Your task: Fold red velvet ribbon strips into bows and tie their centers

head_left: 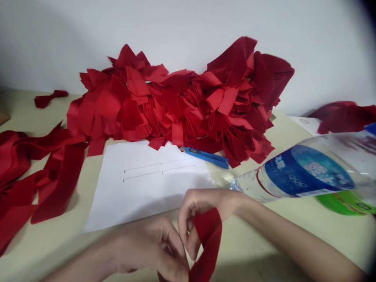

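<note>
While long red ribbons lie in loose folds at the far left of the pale surface, a small red bit sits behind them. Next comes a big pile of cut red ribbon pieces against the wall, with a white sheet of paper with thin drawn lines in front of it. The left hand is low, its fingers closed on the bottom of a red ribbon strip. The strip sits between the hands and runs up and down, with a bend and a twist in it. The right hand is higher and nearer the top of the strip, its fingers curled around it. Farther back, a blue box cutter lies by the pile, and a clear plastic water bottle lies on its side.
</note>
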A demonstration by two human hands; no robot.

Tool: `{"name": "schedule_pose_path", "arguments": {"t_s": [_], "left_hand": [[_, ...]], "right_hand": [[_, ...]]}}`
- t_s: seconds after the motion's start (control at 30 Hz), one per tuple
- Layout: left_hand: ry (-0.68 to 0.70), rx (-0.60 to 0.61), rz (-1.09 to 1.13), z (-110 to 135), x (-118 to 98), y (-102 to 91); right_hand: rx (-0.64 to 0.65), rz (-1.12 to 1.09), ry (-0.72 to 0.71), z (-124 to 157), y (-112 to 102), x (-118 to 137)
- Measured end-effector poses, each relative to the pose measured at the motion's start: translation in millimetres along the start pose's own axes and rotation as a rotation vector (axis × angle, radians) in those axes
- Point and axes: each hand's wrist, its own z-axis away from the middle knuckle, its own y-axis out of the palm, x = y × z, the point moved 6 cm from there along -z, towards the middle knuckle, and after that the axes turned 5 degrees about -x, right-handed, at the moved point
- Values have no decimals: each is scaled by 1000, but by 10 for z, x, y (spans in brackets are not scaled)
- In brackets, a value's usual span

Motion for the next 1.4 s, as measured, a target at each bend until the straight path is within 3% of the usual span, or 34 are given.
{"name": "schedule_pose_path", "arguments": {"t_s": [0.1, 0.3, 0.4, 0.47, 0.53, 0.6, 0.7, 0.8, 0.93, 1.0, 1.07, 1.27, 1.4], "left_hand": [[-60, -40, -141, -35, 91, 44], [81, -273, -30, -56, -64, -34], [137, -368, 40, -21, -171, -135], [179, -365, 116, 14, -245, -175], [226, -356, 160, 53, -314, -205], [244, -341, 196, 78, -347, -220], [258, -317, 301, 81, -340, -228], [311, -216, 403, 61, -324, -192], [354, -52, 449, 57, -313, -121], [357, -24, 456, 64, -313, -110], [366, -54, 447, 74, -322, -129], [377, -315, 241, 101, -340, -252], [387, -448, 176, 121, -355, -309]], "right_hand": [[-13, 336, 39, -1, 34, 60], [-352, 1111, -179, 122, 207, 492], [-491, 1261, -112, 156, 267, 492], [-639, 1192, -87, 220, 233, 458], [-788, 981, -140, 337, 168, 428], [-852, 717, -165, 452, 82, 363], [-789, 369, -134, 517, -23, 241], [-700, 116, -131, 474, -84, 160], [-613, -77, -209, 360, -72, 124], [-594, -116, -256, 342, -54, 138], [-620, -109, -262, 373, -61, 156], [-688, -92, -210, 552, -133, 245], [-674, -60, -207, 529, -129, 245]]}}
